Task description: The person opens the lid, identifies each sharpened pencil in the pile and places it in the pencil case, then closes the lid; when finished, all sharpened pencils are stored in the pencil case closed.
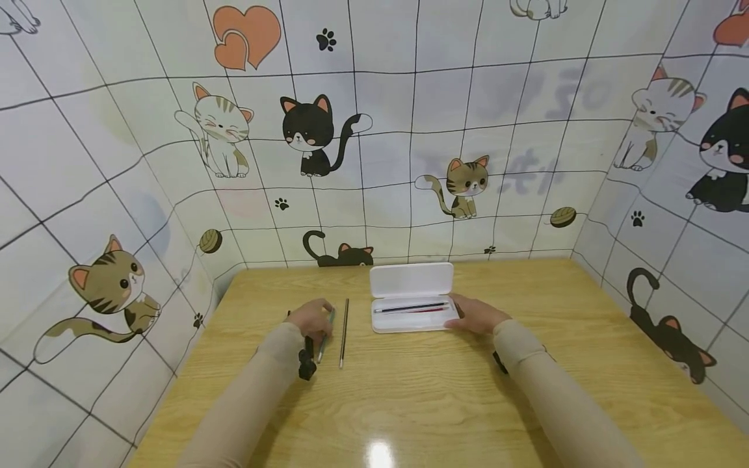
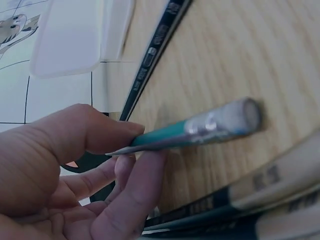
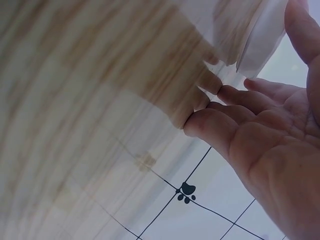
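Between its thumb and fingers, my left hand point(image 1: 312, 320) pinches a green pencil point(image 2: 162, 134) whose silver ferrule and pale eraser end point away from the fingers. Just right of that hand a dark pencil point(image 1: 344, 333) lies on the table. Two dark pencils with beige ends point(image 2: 267, 177) are beside the left fingers in the left wrist view. A white pencil case point(image 1: 415, 326) lies with its lid raised, holding a dark pencil point(image 1: 409, 307) and a thinner red one point(image 1: 430, 310). My right hand point(image 1: 476, 315) holds the case's right end, with other fingertips point(image 3: 207, 122) resting on the table.
The wooden table point(image 1: 404, 396) has a glossy surface with a bright reflection near the front. Behind it and at both sides stand walls with a grid and cat pictures point(image 1: 310, 133). The case's raised lid point(image 1: 411, 281) stands near the back edge.
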Demonstrator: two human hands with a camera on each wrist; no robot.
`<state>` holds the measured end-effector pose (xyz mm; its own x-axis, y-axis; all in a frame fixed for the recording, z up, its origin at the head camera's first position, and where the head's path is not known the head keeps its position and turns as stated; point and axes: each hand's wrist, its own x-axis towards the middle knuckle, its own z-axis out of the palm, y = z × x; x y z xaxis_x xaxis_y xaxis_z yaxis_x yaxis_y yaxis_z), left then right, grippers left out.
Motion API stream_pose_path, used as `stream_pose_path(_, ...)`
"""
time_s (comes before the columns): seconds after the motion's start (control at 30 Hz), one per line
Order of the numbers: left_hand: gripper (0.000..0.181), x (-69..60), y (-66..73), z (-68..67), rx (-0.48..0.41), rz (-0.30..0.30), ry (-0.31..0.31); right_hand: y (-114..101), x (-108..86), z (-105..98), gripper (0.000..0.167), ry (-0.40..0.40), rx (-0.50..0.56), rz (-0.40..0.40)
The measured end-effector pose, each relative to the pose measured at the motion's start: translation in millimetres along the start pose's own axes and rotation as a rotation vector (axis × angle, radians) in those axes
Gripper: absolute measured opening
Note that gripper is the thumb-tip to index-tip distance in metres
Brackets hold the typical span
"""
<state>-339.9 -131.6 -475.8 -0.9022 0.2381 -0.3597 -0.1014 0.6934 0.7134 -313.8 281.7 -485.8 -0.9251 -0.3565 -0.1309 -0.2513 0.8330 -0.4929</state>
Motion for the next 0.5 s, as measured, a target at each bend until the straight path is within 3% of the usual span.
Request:
stream_pose_path(0.1, 0.069, 2.2, -2.7, -2.1, -0.039, 0.010, -0.007, 0, 1.1, 1, 0.081, 0.005, 0.010, -0.002)
stream_pose_path(0.33, 0.067, -9.0, -1.0, -9.5, -0.110, 0.065, -0.032, -2, 0.1, 0, 0.082, -0.003, 0.020, 0.005)
stream_pose_path(0.5, 0.069, -6.1, -5.3, -13.2, -0.167, 0.083, -0.048, -2, -1.0, 0, 0.084, -0.011, 0.007, 0.017)
